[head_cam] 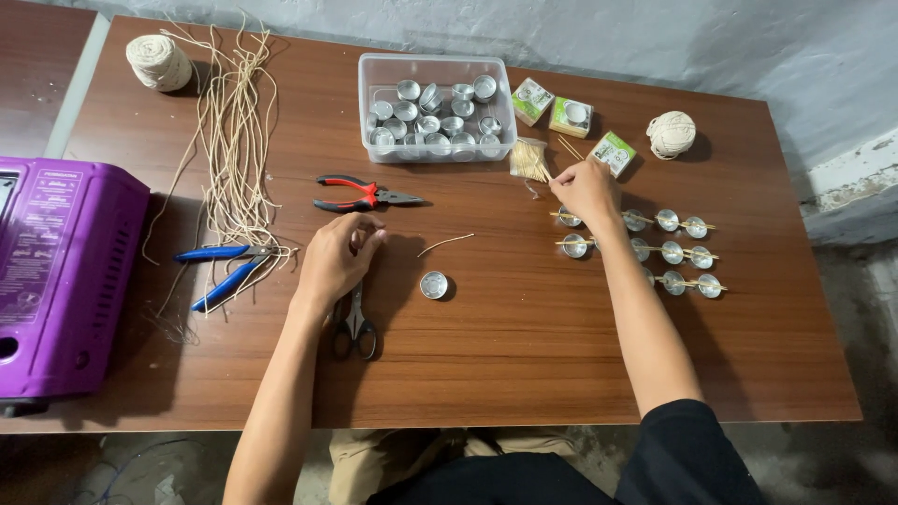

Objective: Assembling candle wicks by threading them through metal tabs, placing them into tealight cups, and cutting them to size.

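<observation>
My left hand (337, 257) rests on the brown table (524, 355) with its fingers curled over the black-handled scissors (354, 323), just below the red-handled pliers (360, 194). A short piece of cream wick (445, 244) and a single small metal cup (433, 284) lie to its right. My right hand (586, 190) reaches far right, pinching a thin wooden stick (569, 148) beside a bundle of sticks (530, 161). Below it stand rows of metal cups (672, 251) with sticks laid across them.
A clear plastic tub (436, 110) of metal cups stands at the back centre. Three small green boxes (572, 116), two cream string balls (671, 134), loose cut strings (234, 140), blue-handled pliers (224, 271) and a purple appliance (61, 281) at the left edge.
</observation>
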